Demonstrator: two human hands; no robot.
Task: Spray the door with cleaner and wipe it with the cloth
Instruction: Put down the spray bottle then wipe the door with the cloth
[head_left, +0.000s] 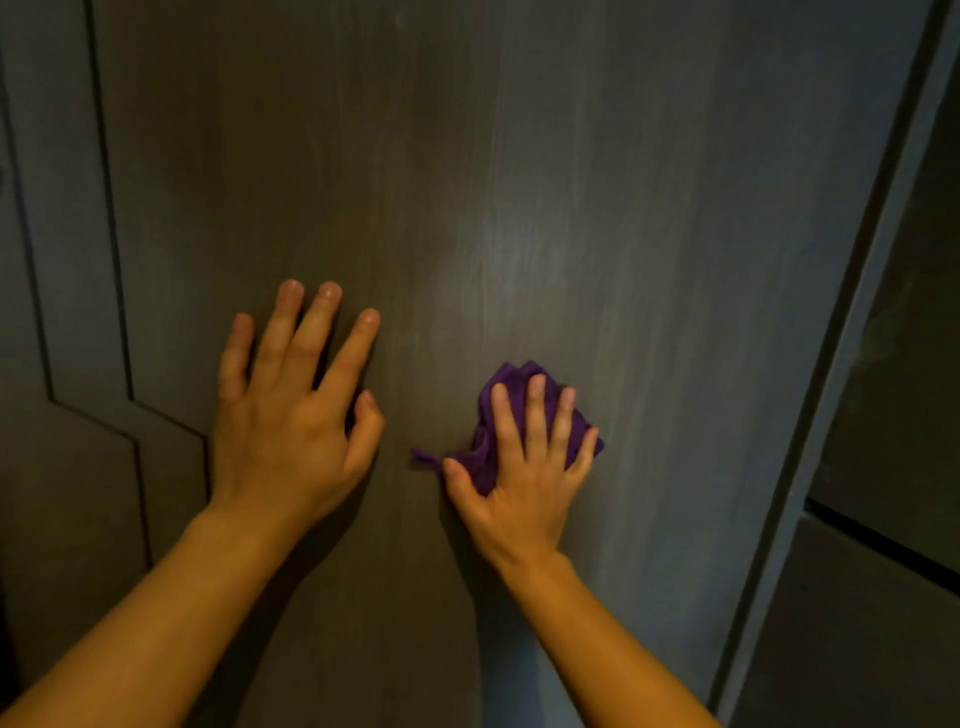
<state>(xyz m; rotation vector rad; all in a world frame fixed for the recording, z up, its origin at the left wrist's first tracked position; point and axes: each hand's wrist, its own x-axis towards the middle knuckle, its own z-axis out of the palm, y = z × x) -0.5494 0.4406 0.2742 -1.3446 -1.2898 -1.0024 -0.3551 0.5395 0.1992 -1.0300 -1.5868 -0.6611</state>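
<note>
Head view: right hand (524, 467) lower centre-right of frame, its grip flat and splayed, fingers pressing a bunched purple cloth (493, 415) against the door (519, 182), not clenched round it. Cloth is soft, wrinkled, lumpy; a thin tail sticks out left of the thumb, long axis roughly bottom-left to top-right. Left hand (296, 405) left of centre, grip apart, palm flat on bare door, fingers pointing up-frame. Door is dark matte wood-grain, grain running vertically, with a pale sheen above the cloth. Grooved panel lines at far left.
</note>
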